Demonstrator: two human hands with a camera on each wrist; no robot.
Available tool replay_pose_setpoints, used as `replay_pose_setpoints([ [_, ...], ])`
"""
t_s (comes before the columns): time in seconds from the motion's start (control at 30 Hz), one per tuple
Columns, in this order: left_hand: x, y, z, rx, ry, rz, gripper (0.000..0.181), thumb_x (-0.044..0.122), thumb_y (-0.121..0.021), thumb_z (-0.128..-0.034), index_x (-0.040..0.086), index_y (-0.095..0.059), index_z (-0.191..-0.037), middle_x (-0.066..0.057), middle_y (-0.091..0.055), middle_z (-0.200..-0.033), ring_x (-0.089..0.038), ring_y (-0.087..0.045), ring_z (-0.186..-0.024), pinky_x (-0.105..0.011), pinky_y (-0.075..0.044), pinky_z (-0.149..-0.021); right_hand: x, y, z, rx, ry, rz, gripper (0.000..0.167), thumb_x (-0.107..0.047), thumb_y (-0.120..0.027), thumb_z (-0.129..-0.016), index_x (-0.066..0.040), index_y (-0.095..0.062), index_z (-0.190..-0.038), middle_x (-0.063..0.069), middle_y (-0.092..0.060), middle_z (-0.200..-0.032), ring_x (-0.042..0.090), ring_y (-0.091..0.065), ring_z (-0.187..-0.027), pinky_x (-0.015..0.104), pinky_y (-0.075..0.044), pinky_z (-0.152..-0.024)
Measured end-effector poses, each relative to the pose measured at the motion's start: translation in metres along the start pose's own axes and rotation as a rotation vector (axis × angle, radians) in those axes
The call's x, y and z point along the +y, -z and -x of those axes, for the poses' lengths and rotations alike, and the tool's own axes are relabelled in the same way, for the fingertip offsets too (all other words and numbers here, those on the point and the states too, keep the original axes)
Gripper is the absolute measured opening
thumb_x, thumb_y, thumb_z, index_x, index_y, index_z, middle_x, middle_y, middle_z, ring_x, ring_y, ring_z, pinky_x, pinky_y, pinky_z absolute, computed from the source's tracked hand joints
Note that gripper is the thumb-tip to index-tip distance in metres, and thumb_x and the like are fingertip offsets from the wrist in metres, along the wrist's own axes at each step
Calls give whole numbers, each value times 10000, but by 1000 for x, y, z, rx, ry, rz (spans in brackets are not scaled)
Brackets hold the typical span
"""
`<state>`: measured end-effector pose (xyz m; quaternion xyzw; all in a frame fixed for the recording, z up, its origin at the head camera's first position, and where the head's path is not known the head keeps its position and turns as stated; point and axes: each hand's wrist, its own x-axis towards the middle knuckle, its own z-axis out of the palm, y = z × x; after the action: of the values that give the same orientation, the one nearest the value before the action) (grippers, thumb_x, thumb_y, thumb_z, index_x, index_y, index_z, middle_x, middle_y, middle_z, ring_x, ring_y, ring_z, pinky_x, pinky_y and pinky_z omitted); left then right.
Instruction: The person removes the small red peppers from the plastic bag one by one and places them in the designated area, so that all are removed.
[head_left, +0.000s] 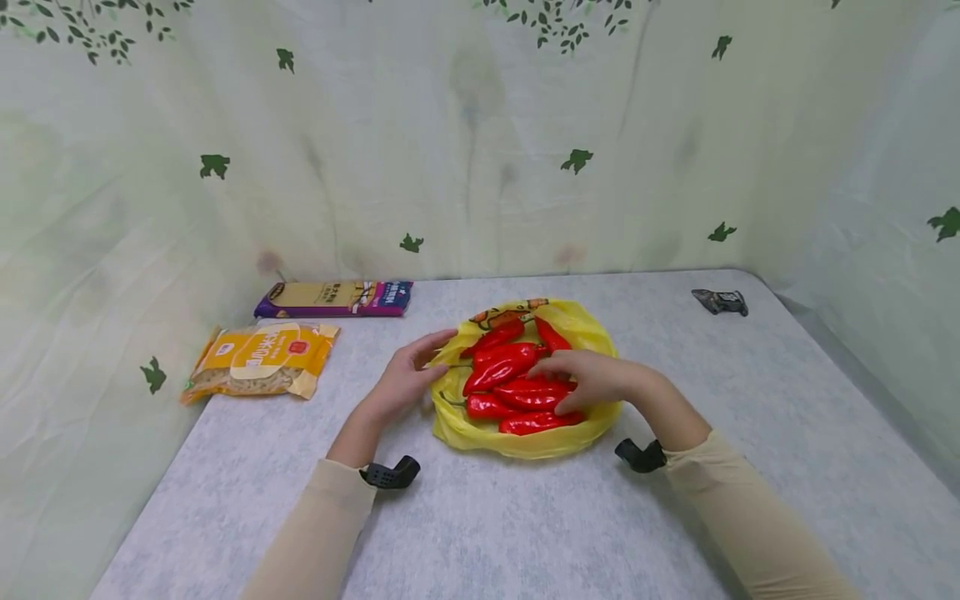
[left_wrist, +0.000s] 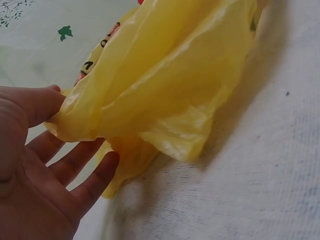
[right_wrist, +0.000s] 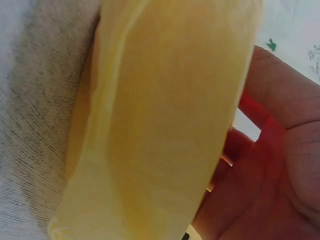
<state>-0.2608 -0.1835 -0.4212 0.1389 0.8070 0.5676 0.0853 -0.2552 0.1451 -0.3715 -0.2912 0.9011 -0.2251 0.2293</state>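
A yellow plastic bag lies on the table with its mouth spread wide, and several glossy red peppers rest inside it. At the bag's left edge, my left hand pinches the rim between thumb and fingers; in the left wrist view the hand has the yellow film between them, its other fingers spread. My right hand reaches over the right rim, its curved fingers on the peppers. In the right wrist view the bag's side hides the fingertips of that hand.
An orange food packet lies at the table's left edge, with a purple and tan package behind it. A small black and grey item sits at the back right. A leaf-patterned curtain hangs around the table.
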Motion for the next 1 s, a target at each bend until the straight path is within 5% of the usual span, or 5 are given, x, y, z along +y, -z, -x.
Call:
replay_pose_setpoints([
  [0.2, 2, 4, 1, -66, 16, -5, 515, 67, -560, -987, 268, -507, -1458, -12, -442, -1567, -282, -369, -1478, -529, -329, -1198, -2, -5, 3, -41, -6, -12, 554, -192, -771, -865, -292, -590, -1379, 17, -544, -1450, 273, -459, -1362, 510, -422, -1131],
  [0.6, 6, 8, 5, -139, -1, -70, 514, 46, -572, -967, 240, -532, -1440, -19, -496, -1527, -323, -450, -1408, -527, -394, -1158, -9, -12, 7, -122, 5, 1, 516, -231, -775, -864, -304, -614, -1349, -57, -605, -1344, 162, -514, -1213, 395, -482, -1047],
  [1.0, -2, 7, 3, -86, 14, 10, 497, 138, -617, -973, 243, -513, -1448, -48, -497, -1521, -326, -419, -1417, -556, -338, -1187, -14, -6, 7, -80, -5, 34, 530, -255, -767, -872, -299, -592, -1370, -48, -589, -1375, 190, -509, -1262, 439, -484, -1067],
])
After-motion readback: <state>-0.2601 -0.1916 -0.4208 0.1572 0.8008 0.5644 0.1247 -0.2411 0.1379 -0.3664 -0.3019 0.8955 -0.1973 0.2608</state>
